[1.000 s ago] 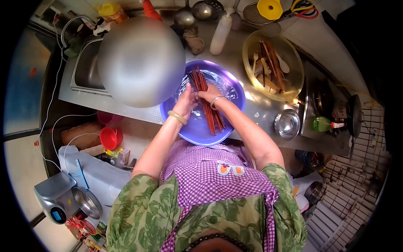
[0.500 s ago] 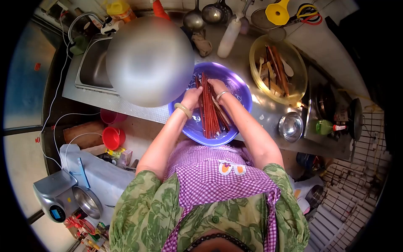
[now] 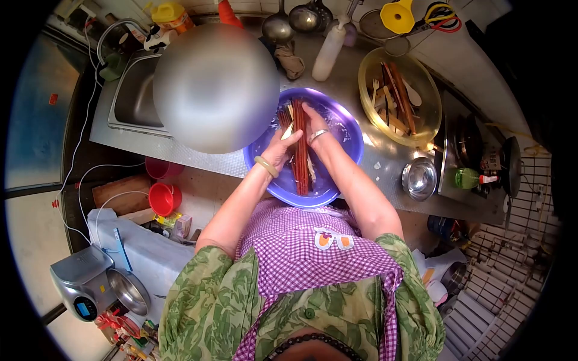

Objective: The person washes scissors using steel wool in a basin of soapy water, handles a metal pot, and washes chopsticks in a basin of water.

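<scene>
A bundle of reddish-brown chopsticks (image 3: pixel 301 159) stands lengthwise in a purple basin (image 3: pixel 354 161) of water. My left hand (image 3: pixel 282 146) grips the bundle from the left, its thumb laid across the sticks. Darker stick ends and a pale, flat piece (image 3: pixel 288 130) show beside its fingers. From the right, my right hand (image 3: pixel 315 125) is closed against the upper part of the same bundle, with the fingers partly hidden behind it. A few lighter sticks lie low on the bundle's right side.
A yellowish see-through basin (image 3: pixel 365 96) with wooden utensils stands at the right, above a small steel bowl (image 3: pixel 419 179). A blurred round patch covers part of the sink (image 3: pixel 135 99) side. A white squeeze bottle (image 3: pixel 330 55) and hanging ladles (image 3: pixel 277 29) are at the back.
The chopsticks, fanned out before, are now gathered into a tighter bundle. My left hand has turned, with its thumb over them, and a pale piece now shows by its fingers.
</scene>
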### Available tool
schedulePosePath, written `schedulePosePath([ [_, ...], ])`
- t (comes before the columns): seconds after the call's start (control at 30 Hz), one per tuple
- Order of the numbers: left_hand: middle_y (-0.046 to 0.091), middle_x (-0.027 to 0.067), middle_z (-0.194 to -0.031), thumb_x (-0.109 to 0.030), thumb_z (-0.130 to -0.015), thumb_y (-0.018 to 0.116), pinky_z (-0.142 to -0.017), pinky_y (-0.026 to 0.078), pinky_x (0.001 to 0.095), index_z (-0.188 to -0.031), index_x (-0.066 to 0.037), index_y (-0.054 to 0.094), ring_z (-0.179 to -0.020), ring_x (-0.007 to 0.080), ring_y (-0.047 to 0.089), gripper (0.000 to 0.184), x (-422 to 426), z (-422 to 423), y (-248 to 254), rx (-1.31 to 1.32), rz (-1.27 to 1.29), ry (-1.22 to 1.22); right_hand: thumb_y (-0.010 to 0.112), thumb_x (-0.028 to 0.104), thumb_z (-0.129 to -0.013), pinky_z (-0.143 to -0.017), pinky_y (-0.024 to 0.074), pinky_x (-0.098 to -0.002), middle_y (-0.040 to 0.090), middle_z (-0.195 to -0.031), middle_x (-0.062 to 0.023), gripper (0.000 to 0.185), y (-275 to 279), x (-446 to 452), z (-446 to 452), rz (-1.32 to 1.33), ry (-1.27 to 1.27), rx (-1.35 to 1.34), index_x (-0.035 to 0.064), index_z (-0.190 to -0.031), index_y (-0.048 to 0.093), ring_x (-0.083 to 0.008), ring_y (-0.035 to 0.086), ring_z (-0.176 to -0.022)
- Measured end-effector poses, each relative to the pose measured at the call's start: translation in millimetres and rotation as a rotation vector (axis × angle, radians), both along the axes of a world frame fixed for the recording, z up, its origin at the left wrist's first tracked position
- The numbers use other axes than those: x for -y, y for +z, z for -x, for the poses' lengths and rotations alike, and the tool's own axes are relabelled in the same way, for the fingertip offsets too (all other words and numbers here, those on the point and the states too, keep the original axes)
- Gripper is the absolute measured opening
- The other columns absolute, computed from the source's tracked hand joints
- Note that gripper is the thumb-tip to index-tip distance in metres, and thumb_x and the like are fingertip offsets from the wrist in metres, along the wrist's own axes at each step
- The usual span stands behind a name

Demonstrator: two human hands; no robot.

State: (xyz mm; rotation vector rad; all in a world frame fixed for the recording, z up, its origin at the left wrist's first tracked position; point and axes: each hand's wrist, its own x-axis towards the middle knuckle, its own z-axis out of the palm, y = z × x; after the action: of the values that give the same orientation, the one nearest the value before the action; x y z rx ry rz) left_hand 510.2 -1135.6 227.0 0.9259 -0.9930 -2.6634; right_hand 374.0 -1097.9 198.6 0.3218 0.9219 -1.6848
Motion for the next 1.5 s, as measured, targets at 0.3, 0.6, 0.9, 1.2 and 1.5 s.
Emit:
schedulePosePath([
  [0.3,0.057,0.0078,-0.097,-0.003,-0.074,0.069,-0.076,0.051,0.0322,-0.113,-0.003,0.044,-0.086,0.0189,0.06,0.047,-18.3,6.8,-11.8,-0.158,0.06,0.172,0.056,0.015,-0.086,-0.082,0.0487,-0.0361,0.063,-0.093,-0.009,0.02,27.9,4.1,0.4,0.035,-0.188,-0.392,0.0035,-0.102,0.056,-0.0206,0.061,-0.088],
  [0.6,0.059,0.0082,-0.073,0.002,-0.077,0.061,-0.058,0.051,0.0291,-0.09,-0.001,0.053,-0.064,0.0179,0.06,0.016,-7.0,6.7,-33.4,0.069,-0.119,0.208,0.052,0.022,-0.089,-0.051,0.0464,-0.0287,0.061,-0.064,-0.0067,0.021,112.8,-46.1,71.5,-0.489,0.103,-1.439,0.004,-0.079,0.056,-0.0171,0.057,-0.054],
  [0.9,0.061,0.0104,-0.078,0.006,-0.077,0.06,-0.063,0.054,0.0334,-0.096,-0.001,0.053,-0.07,0.0219,0.062,0.021,-2.0,16.1,-27.8,0.078,-0.16,0.154,0.057,0.016,-0.079,-0.076,0.0459,-0.0426,0.062,-0.09,-0.0174,0.019,77.5,-86.3,52.5,-0.784,0.247,-2.221,0.0026,-0.092,0.061,-0.0343,0.059,-0.082],
  [1.2,0.059,0.0074,-0.097,0.006,-0.077,0.055,-0.077,0.052,0.0341,-0.113,-0.004,0.051,-0.083,0.0209,0.06,0.038,-3.7,10.4,-9.8,-0.021,-0.069,0.068,0.056,0.018,-0.086,-0.082,0.0444,-0.03,0.061,-0.103,-0.0098,0.037,-39.3,-1.4,15.6,-0.365,0.211,-1.264,0.0035,-0.119,0.052,-0.0196,0.057,-0.094],
  [1.5,0.061,0.0062,-0.095,0.005,-0.077,0.058,-0.079,0.051,0.0317,-0.109,-0.003,0.052,-0.084,0.0195,0.062,0.033,-2.5,2.0,-9.3,-0.092,-0.079,0.054,0.062,0.013,-0.082,-0.083,0.0435,-0.0281,0.057,-0.103,-0.0076,0.047,15.2,0.4,17.7,-0.291,0.33,-1.046,0.0104,-0.126,0.047,-0.0168,0.054,-0.097],
])
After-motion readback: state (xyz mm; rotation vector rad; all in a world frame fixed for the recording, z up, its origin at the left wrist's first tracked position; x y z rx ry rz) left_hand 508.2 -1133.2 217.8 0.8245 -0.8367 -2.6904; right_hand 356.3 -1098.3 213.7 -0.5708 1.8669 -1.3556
